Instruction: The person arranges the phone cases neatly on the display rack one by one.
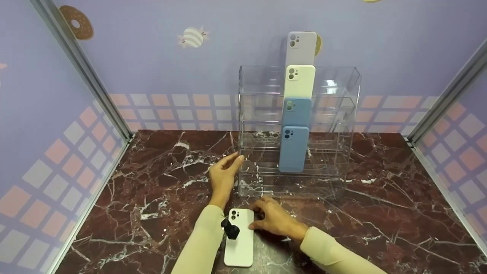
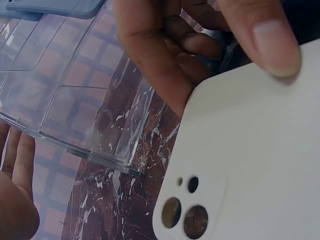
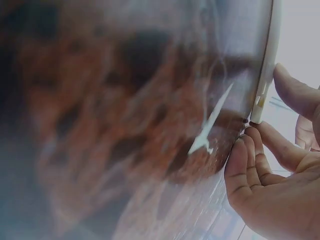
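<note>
A white phone case (image 1: 243, 251) with camera cutouts is at the front, low in the head view. My right hand (image 1: 276, 217) pinches it near its upper right corner, thumb (image 2: 280, 55) on the face and the forefinger at the edge. In the right wrist view, the right hand (image 3: 280, 175) holds the case edge (image 3: 265, 85) just off the blurred tabletop. My left hand (image 1: 223, 177) has its fingers at the left side of a clear tiered rack (image 1: 262, 186). In the left wrist view, the left hand's (image 2: 17, 195) fingers lie rather straight beside the rack panel (image 2: 75, 115).
Several phone cases stand in one column on the rack: lilac (image 1: 302, 49), cream (image 1: 300, 82), and blue ones (image 1: 293, 150) lower down. A small black device (image 1: 231, 230) at my left wrist overlaps the white case. Patterned walls (image 1: 152, 57) enclose the dark marbled table (image 1: 159, 182).
</note>
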`<state>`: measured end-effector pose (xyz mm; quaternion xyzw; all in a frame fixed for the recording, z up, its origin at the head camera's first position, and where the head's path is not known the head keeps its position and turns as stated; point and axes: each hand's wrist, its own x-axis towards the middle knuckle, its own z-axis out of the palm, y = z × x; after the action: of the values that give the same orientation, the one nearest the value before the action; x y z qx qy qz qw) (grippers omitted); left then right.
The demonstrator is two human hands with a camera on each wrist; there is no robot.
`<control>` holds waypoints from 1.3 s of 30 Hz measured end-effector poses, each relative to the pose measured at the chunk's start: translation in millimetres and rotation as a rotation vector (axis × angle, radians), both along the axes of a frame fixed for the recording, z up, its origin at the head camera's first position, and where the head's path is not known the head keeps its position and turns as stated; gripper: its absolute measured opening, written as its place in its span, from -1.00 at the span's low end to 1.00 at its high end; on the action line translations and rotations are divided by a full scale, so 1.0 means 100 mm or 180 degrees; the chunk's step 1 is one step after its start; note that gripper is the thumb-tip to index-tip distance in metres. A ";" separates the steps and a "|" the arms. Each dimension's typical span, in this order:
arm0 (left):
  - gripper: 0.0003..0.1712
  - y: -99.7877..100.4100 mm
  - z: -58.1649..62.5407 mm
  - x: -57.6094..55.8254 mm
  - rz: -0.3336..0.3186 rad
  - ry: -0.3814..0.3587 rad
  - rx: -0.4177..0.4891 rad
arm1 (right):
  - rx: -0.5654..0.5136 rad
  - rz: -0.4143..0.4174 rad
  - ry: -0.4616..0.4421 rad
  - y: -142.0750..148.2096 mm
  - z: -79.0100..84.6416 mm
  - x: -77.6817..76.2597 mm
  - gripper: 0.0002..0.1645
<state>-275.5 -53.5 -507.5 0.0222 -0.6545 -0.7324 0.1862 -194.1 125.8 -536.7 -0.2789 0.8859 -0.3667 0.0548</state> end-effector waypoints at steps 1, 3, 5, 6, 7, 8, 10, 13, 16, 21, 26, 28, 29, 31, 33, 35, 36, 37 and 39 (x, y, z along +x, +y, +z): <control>-0.65 0.00 0.00 0.00 0.0003 0.0002 -0.0008 | -0.0012 -0.0013 -0.0036 0.00 0.00 0.00 -0.44; -0.66 0.00 0.00 0.00 0.0003 0.0003 -0.0011 | -0.0026 -0.0035 -0.0108 -0.01 0.01 0.00 -0.45; -0.67 0.00 0.00 0.01 0.0001 -0.0004 0.0001 | -0.0025 -0.0058 -0.0155 -0.01 0.02 0.00 -0.45; -0.67 0.00 0.00 0.01 -0.0006 -0.0010 0.0009 | -0.0028 -0.0068 -0.0185 -0.01 0.02 0.01 -0.44; -0.66 0.00 0.00 0.01 -0.0014 -0.0017 0.0016 | -0.0029 -0.0079 -0.0212 -0.02 0.03 0.01 -0.44; -0.65 0.00 0.00 0.01 -0.0017 -0.0023 0.0017 | -0.0029 -0.0092 -0.0242 -0.02 0.03 0.02 -0.45; -0.63 0.00 0.00 0.01 -0.0027 -0.0020 0.0030 | -0.0051 -0.0111 -0.0298 -0.02 0.04 0.03 -0.45; -0.62 -0.01 0.01 0.01 -0.0035 0.0002 0.0023 | -0.0153 -0.0124 -0.0464 -0.01 0.05 0.04 -0.44; -0.65 -0.01 0.00 0.02 0.0002 -0.0003 -0.0024 | -0.0347 -0.0112 -0.0663 0.01 0.06 0.03 -0.42; -0.69 0.00 0.01 0.02 0.0041 -0.0029 -0.0040 | -0.0642 -0.0123 -0.0873 0.07 0.09 -0.01 -0.53; -0.69 0.01 0.02 0.00 0.0027 -0.0030 0.0032 | -0.0918 -0.0191 -0.0916 0.16 0.13 -0.04 -0.72; -0.68 0.01 0.02 0.00 0.0022 -0.0024 0.0053 | -0.1022 -0.0249 -0.0930 0.20 0.17 -0.06 -0.75; -0.67 0.01 0.02 0.00 0.0013 -0.0019 0.0068 | -0.1058 -0.0284 -0.0916 0.22 0.19 -0.06 -0.75; -0.66 0.01 0.02 0.00 0.0016 -0.0008 0.0096 | -0.1128 -0.0339 -0.0898 0.26 0.25 -0.08 -0.75; -0.64 0.02 0.02 0.00 0.0018 0.0002 0.0127 | -0.1225 -0.0390 -0.0912 0.30 0.31 -0.09 -0.75; -0.63 0.02 0.02 0.00 0.0038 0.0007 0.0115 | -0.1334 -0.0415 -0.0911 0.33 0.36 -0.11 -0.75; -0.63 0.01 0.02 0.01 0.0056 0.0003 0.0098 | -0.1377 -0.0420 -0.0893 0.35 0.39 -0.12 -0.75; -0.63 0.01 0.02 0.00 0.0066 -0.0001 0.0074 | -0.1423 -0.0418 -0.0890 0.37 0.41 -0.13 -0.76; -0.64 0.01 0.02 0.00 0.0074 -0.0014 0.0059 | -0.1456 -0.0400 -0.0830 0.41 0.46 -0.15 -0.76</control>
<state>-275.1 -52.6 -505.9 0.0331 -0.6478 -0.7362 0.1930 -208.9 166.8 -490.9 -0.1789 0.7811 -0.5928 0.0811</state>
